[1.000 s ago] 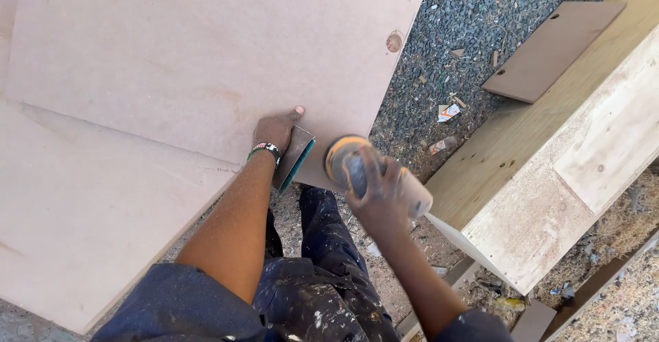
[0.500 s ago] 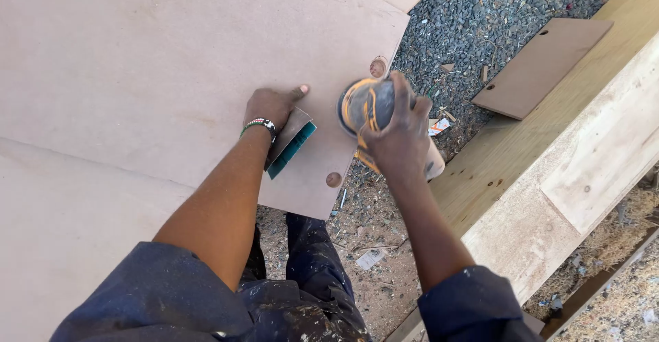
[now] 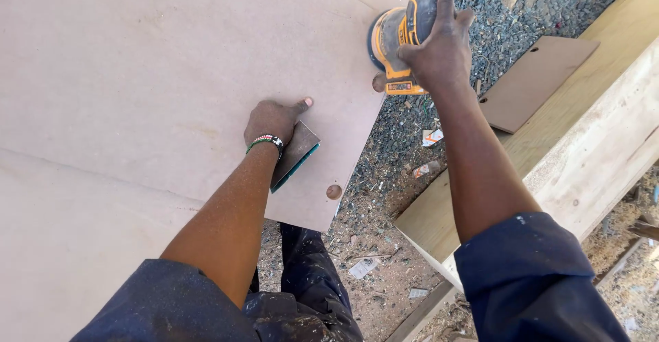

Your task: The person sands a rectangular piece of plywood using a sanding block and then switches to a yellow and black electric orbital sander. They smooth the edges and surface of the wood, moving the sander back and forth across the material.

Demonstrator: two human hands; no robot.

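Head view is looking straight down on a big pale fibreboard panel (image 3: pixel 158 74) that is filling the upper left of the scene. The right hand (image 3: pixel 439 47) is clenching around an orange and black palm sander (image 3: pixel 398 33), fingers wrapping over its top. The sander is sitting at the panel's right edge, near its top right corner, with its round pad facing down onto the board and partly overhanging the edge. Its body is running lengthwise roughly left to right, the blunt end pointing toward the middle of the panel.

The left hand (image 3: pixel 273 119) is pressing down on the panel, well below the sander and toward the lower right corner. Its fingers are curling and its thumb is stretching out to the right. A dark sanding sheet with a teal edge (image 3: pixel 296 155) is lying partly under the wrist; I cannot tell whether the hand is gripping it. A beaded bracelet (image 3: pixel 265 140) is circling that wrist.

Two round holes (image 3: pixel 333 192) are showing along the panel's right edge. Beyond the edge, grey gravel (image 3: pixel 405 150) is spreading out, littered with paper scraps. A smaller brown board (image 3: pixel 532 81) is lying on it, beside pale timber planks (image 3: pixel 583 143) running diagonally.
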